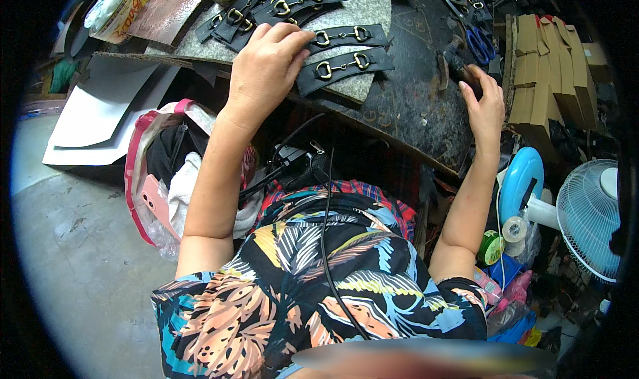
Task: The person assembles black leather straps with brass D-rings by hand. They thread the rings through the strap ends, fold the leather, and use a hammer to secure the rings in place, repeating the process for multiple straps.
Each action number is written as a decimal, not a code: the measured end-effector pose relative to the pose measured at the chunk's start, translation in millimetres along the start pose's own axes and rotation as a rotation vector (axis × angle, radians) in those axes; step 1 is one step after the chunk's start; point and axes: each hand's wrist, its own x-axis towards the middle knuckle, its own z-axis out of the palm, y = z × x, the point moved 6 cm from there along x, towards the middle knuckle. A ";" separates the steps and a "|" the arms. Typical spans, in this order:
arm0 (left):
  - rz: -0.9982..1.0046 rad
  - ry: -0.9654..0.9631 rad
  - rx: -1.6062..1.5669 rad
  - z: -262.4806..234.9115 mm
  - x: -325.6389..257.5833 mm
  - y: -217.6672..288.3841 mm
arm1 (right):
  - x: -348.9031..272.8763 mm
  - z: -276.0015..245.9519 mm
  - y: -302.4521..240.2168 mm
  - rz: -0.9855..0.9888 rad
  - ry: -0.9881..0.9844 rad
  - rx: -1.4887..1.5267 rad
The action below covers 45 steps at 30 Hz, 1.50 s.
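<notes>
Straps everywhere on this tabletop [413, 112], and I'm looking straight down over a patterned shirt [319, 292] at both bare arms reaching out. Left hand [266, 66] is pressing down on the near end of a black strap [346, 64] with a gold buckle, fingers [293, 42] curled and spread a little over its edge, touching rather than pinching it. That strap is lying on a grey mat [353, 9], just beside a second strap [346, 36] and below a fanned stack of more [273, 9]. Right hand [484, 106] is sitting well apart at the tabletop's right edge, fingers closing around a dark hammer [456, 62]; I cannot tell how firmly. Blue scissors [479, 44] are lying just beyond it. Folded cardboard boxes [549, 66] are standing in a row to the right, and a white fan [589, 212] is showing lower right. Pink bag [156, 186] is sitting on the floor at left.
</notes>
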 end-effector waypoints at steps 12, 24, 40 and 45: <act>0.094 0.157 -0.048 7.5 19.5 3.0 | 17.1 -3.4 -95.2 -0.407 0.137 0.306; 0.082 -0.119 0.002 63.3 55.3 17.3 | 63.3 57.2 -149.8 -0.534 0.004 0.283; -0.092 0.104 -0.312 -18.5 15.4 -14.0 | 28.1 14.6 -144.8 -0.557 0.097 0.398; 0.098 0.014 -0.130 -13.5 -23.6 13.5 | 12.6 -10.7 -85.6 -0.401 0.075 0.216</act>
